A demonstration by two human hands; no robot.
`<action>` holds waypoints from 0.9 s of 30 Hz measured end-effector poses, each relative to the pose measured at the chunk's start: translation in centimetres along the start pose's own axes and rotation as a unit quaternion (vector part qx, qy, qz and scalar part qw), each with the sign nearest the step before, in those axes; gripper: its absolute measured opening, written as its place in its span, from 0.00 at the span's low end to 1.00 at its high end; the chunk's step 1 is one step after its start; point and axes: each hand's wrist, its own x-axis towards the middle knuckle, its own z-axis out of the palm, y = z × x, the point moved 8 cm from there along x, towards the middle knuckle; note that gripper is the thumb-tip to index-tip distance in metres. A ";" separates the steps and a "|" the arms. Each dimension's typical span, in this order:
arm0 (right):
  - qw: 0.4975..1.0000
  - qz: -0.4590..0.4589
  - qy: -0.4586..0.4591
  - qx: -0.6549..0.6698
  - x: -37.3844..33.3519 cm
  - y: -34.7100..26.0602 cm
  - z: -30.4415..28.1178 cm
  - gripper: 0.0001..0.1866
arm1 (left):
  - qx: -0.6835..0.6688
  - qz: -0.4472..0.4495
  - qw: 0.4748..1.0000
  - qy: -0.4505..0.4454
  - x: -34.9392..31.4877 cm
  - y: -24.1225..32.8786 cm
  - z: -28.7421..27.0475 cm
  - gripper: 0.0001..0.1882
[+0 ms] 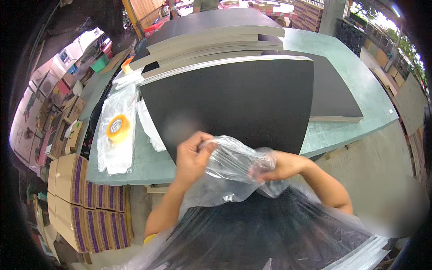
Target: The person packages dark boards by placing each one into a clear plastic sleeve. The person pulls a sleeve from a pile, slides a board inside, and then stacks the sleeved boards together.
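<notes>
Gathered folds of a large clear plastic bag (234, 162) are held up in front of me. My left hand (193, 157) is closed, pinching the folds between thumb and fingers. On the other side, my right hand (281, 165) grips the same plastic, its fingertips partly behind or inside the film. Below my hands the bag spreads wide over something dark (256, 234), whose shape is blurred by the film. Just beyond, a large black board (234, 99) lies on a pale stack, its near edge reaching past the table edge.
A green table (315, 47) carries stacked grey boards (216, 27) and another grey board (333, 90). A yellow tape roll (118, 129) sits on folded plastic bags (112, 157) at left. Cartons with purple stripes (85, 207) are piled on the floor below. A person (205, 5) stands far back.
</notes>
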 end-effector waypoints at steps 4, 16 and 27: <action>0.990 -0.003 0.135 0.041 -1.5 -0.7 -2.5 0.17 | 0.112 -0.017 0.990 -0.086 0.6 -0.6 -0.1 0.05; 0.922 0.067 0.257 -0.281 -2.6 -1.5 -5.7 0.09 | 0.328 0.168 0.929 -0.026 -0.1 5.8 -0.7 0.07; 0.894 -0.035 0.198 0.401 2.4 -1.0 0.1 0.15 | 0.111 -0.013 0.966 -0.232 -2.3 2.3 6.6 0.14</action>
